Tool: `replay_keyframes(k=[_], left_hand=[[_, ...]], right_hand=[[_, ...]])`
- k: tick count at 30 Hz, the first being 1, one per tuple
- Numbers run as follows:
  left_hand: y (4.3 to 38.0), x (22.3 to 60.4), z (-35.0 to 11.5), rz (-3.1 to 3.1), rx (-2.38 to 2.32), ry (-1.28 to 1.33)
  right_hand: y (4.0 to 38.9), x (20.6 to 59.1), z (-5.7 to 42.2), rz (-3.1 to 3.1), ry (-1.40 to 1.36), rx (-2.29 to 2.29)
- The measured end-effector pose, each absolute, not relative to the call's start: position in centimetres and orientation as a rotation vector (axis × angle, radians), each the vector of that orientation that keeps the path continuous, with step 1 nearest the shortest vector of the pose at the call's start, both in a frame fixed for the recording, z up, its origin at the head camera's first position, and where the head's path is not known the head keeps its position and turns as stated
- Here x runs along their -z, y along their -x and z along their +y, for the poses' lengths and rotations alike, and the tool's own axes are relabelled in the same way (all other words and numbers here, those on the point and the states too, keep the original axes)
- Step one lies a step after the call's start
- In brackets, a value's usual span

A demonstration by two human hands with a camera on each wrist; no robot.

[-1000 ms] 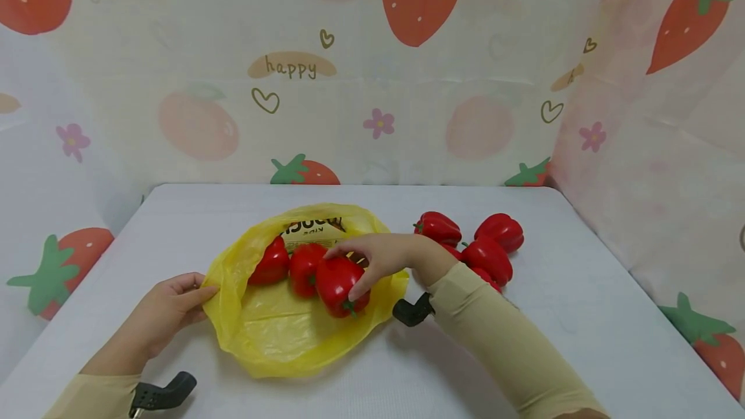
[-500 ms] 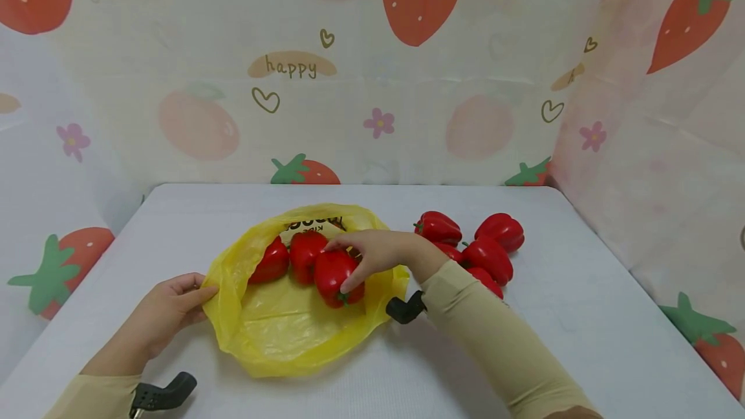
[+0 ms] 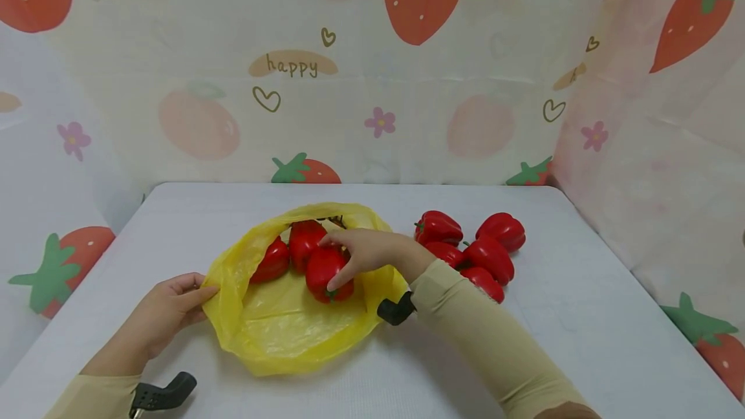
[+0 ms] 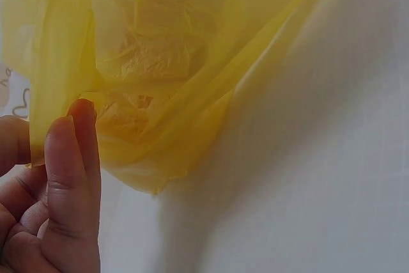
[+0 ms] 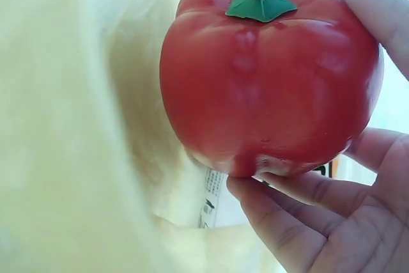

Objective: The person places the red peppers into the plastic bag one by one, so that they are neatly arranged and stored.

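Note:
A yellow plastic bag (image 3: 279, 332) lies on its side with its wide mouth facing me. At the left of that mouth, my left hand (image 3: 169, 309) pinches the rim between thumb and fingers; the left wrist view shows the thin film (image 4: 57, 62) caught there. Inside the mouth, my right hand (image 3: 367, 254) grips a red bell pepper (image 3: 326, 270) from above and the right. Its green stem (image 5: 262, 7) faces the right wrist camera. Two more red bell peppers sit in the bag, one right beside the held one (image 3: 305, 241) and one farther left (image 3: 272, 262).
Several red bell peppers, among them a rear one (image 3: 438, 227) and a right one (image 3: 502, 231), lie grouped on the white table (image 3: 582, 328) right of the bag. A fabric backdrop (image 3: 349, 96) with strawberry prints stands along the table's back and sides.
My right hand has moved left and deeper into the bag with its bell pepper. The middle bell pepper has shifted toward the back of the bag. My left hand stays at the rim.

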State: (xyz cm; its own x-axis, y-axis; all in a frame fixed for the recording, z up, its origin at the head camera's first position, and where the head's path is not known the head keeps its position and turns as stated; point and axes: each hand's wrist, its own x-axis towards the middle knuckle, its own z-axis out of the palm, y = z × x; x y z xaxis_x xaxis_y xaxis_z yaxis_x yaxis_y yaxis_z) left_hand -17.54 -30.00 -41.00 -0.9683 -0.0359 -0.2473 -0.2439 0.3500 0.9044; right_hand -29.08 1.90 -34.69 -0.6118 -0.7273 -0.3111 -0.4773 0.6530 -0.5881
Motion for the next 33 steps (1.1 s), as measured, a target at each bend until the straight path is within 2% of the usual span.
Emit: replay_keyframes(k=[8,18,33], left_hand=[[17.4,41.0,-30.0,2.421,-1.669,0.247],[17.4,41.0,-29.9,2.410,-1.677,0.270],[17.2,41.0,-29.8,2.408,-1.666,0.275]], right_hand=[[28.6,35.3,0.8,2.353,1.025,0.497],[28.5,35.5,0.1,2.363,0.976,0.395],[28.1,35.0,0.3,2.269,0.954,0.481]])
